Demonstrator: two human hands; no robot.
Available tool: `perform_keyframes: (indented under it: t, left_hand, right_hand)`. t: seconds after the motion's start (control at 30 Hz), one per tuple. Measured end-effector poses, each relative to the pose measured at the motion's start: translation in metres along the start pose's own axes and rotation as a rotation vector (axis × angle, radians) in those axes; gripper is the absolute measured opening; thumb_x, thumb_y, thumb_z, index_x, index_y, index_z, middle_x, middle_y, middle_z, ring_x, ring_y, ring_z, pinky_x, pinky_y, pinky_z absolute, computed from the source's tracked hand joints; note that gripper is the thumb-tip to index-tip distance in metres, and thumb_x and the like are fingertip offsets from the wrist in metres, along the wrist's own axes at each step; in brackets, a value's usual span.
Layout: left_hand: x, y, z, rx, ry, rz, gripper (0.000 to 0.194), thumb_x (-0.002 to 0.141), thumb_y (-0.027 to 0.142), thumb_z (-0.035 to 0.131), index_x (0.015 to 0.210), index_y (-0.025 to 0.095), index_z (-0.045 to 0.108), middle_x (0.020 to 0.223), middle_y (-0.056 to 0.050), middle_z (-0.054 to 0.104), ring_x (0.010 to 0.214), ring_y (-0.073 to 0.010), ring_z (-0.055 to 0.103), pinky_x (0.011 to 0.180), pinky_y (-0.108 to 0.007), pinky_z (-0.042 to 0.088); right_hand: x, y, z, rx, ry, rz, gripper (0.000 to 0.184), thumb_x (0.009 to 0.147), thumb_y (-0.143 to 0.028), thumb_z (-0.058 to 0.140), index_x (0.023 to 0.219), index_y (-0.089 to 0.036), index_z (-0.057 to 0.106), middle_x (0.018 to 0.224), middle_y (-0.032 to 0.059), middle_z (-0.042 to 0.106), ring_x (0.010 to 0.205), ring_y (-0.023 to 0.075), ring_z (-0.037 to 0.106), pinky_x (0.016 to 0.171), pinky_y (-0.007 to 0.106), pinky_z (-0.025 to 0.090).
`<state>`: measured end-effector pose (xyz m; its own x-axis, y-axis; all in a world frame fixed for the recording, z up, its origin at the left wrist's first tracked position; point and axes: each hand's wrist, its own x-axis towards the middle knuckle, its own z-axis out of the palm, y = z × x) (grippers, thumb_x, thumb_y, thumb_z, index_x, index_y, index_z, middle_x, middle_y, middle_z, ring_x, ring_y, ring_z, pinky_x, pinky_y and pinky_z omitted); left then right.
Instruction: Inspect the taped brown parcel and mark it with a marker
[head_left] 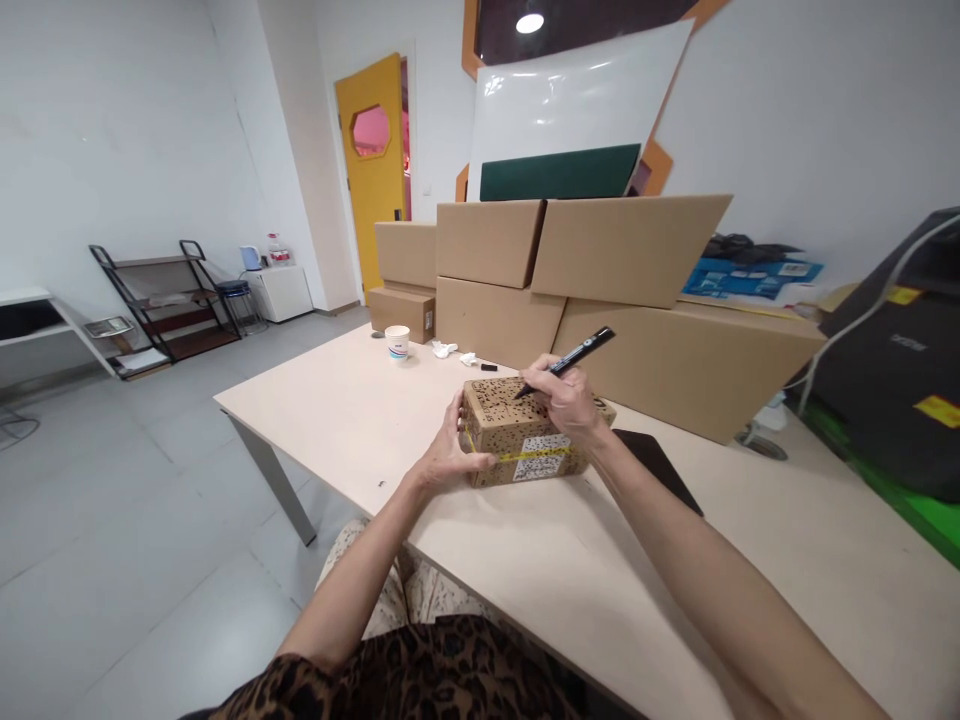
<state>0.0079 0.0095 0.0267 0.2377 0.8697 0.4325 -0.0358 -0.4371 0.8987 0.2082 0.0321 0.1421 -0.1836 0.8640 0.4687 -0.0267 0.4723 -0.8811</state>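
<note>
Around crosswise box (519, 430), left hand (448, 453) clamped; right hand (568, 402) grips marker (584, 349), tip down-left.

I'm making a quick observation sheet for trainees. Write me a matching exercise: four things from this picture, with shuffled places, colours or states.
Column one
1. marker
2. nearest box
3. cup
4. door

Column two
A. white, standing on the table
B. held in the right grip, tip pointing down
C. yellow, with a window in it
D. covered in black speckles, crossed by a yellow strip

Right pairs: 1-B, 2-D, 3-A, 4-C
</note>
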Motion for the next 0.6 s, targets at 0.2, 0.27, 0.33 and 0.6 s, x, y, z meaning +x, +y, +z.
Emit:
perform_keyframes:
  t: [0.2, 0.27, 0.33, 0.6]
  left_hand:
    - [0.0008, 0.0078, 0.0024, -0.009, -0.003, 0.002, 0.136, 0.056, 0.058, 0.095, 0.165, 0.024, 0.021, 0.159, -0.019, 0.044, 0.149, -0.0462, 0.038, 0.123, -0.062, 0.03]
    - [0.0002, 0.0094, 0.003, -0.01, -0.002, -0.003, 0.137, 0.056, 0.058, 0.095, 0.165, 0.024, 0.02, 0.16, -0.02, 0.042, 0.15, -0.0464, 0.037, 0.124, -0.062, 0.03]
    - [-0.0009, 0.0099, 0.0034, -0.02, 0.001, -0.012, 0.138, 0.056, 0.058, 0.095, 0.166, 0.024, 0.019, 0.162, -0.02, 0.041, 0.151, -0.0462, 0.035, 0.124, -0.061, 0.03]
    - [-0.001, 0.0049, 0.0024, -0.027, 0.007, -0.024, 0.141, 0.056, 0.059, 0.095, 0.167, 0.026, 0.017, 0.162, -0.019, 0.04, 0.149, -0.0453, 0.038, 0.124, -0.061, 0.03]
  right_hand:
    - [-0.0046, -0.0037, -0.0034, -0.131, -0.151, -0.031, 0.032, 0.073, -0.047, 0.075, 0.06, -0.023, 0.058, 0.055, -0.0044, 0.046, 0.054, 0.0115, 0.037, 0.053, 0.028, 0.027]
    - [-0.0037, -0.001, -0.003, -0.028, -0.072, -0.01, 0.034, 0.072, -0.05, 0.074, 0.06, -0.024, 0.054, 0.052, -0.0065, 0.038, 0.05, 0.0104, 0.03, 0.05, 0.028, 0.022]
    - [-0.0027, 0.0013, -0.0026, 0.048, -0.005, 0.008, 0.036, 0.07, -0.052, 0.073, 0.06, -0.025, 0.051, 0.051, -0.0078, 0.033, 0.048, 0.0098, 0.025, 0.049, 0.028, 0.018]
    - [-0.0029, -0.0052, 0.0012, -0.052, -0.107, -0.001, 0.041, 0.075, -0.058, 0.075, 0.065, -0.024, 0.055, 0.052, -0.0082, 0.036, 0.052, 0.0106, 0.03, 0.052, 0.028, 0.024]
